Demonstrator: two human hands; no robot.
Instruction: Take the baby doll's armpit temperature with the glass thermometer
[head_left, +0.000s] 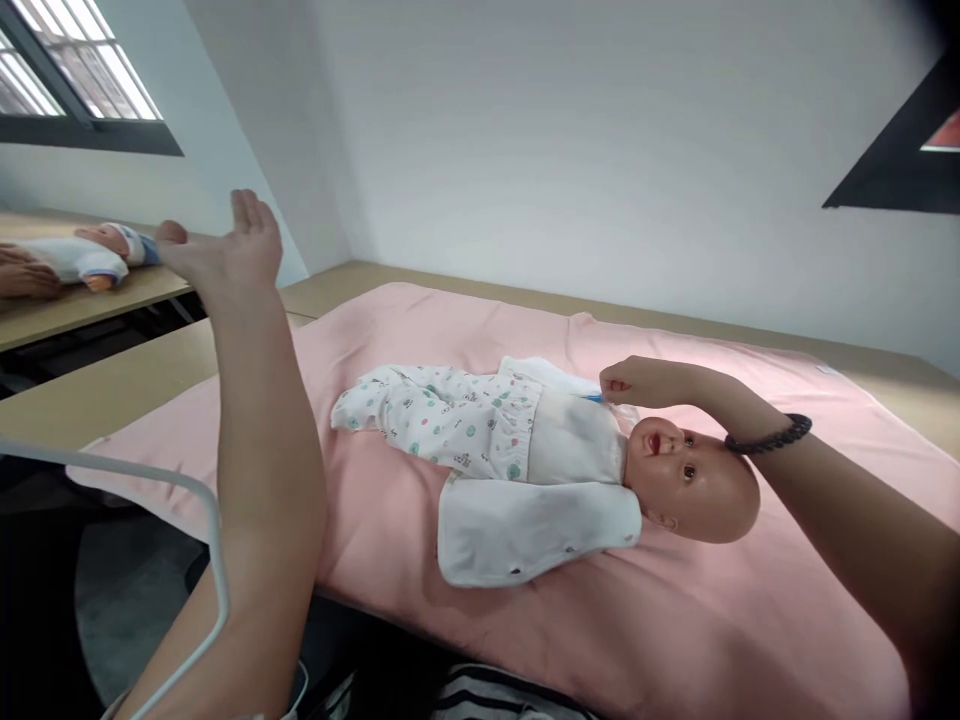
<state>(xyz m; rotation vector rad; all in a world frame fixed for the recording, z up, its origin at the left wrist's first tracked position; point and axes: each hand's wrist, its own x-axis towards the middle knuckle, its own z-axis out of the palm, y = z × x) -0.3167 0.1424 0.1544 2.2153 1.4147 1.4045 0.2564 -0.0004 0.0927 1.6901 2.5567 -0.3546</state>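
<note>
A baby doll (pixel 694 485) lies on its back with its head to the right, wearing white patterned pants (pixel 465 415). A white top (pixel 536 530) is spread open at its sides, baring the pale torso (pixel 577 440). My right hand (pixel 628 383), a dark bead bracelet on its wrist, is curled closed above the doll's far shoulder. What it grips, if anything, is hidden; a bit of blue (pixel 592 398) shows beside it. My left hand (pixel 236 250) is raised well left of the doll, fingers stretched and thumb apart, holding nothing.
A pink blanket (pixel 390 540) covers the table (pixel 172 365) under the doll. On another table (pixel 142 290) at the left lies a second doll (pixel 71 258), with another person's hand (pixel 26 275) on it. A pale curved bar (pixel 217 560) crosses at lower left.
</note>
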